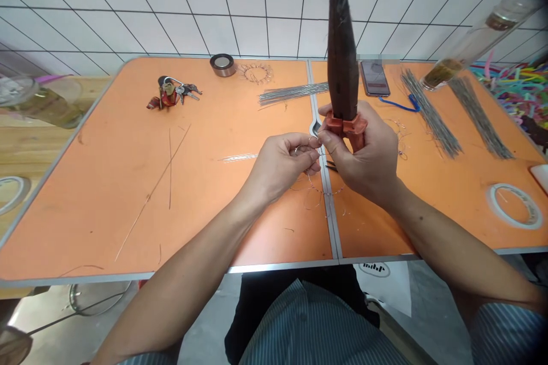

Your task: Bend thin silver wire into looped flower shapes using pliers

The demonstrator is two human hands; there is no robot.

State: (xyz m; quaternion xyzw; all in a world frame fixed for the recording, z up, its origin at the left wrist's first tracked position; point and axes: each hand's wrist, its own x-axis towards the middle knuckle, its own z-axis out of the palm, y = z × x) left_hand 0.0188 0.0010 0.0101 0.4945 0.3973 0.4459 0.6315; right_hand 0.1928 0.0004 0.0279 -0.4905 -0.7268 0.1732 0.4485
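Note:
My left hand (287,164) is closed in a pinch on thin wire close to the seam between the two table halves. My right hand (369,154) grips long-nose pliers (342,57) with red handles, their dark jaws pointing up towards me. The right thumb and fingertips meet the left fingers at the wire. Below the fingers shows a thin wire ring (319,189) with small loops; whether it lies on the table or hangs is hard to tell. Dark tips of a tool (331,166) show beside the right hand, the rest hidden.
On the orange table (214,211) are bundled wires (293,92), more wire bundles (432,117), keys (175,91), a tape roll (222,65), a phone (375,78) and a white ring spool (492,205). A tall glass jar (471,48) stands at right. Loose wires (149,197) lie left.

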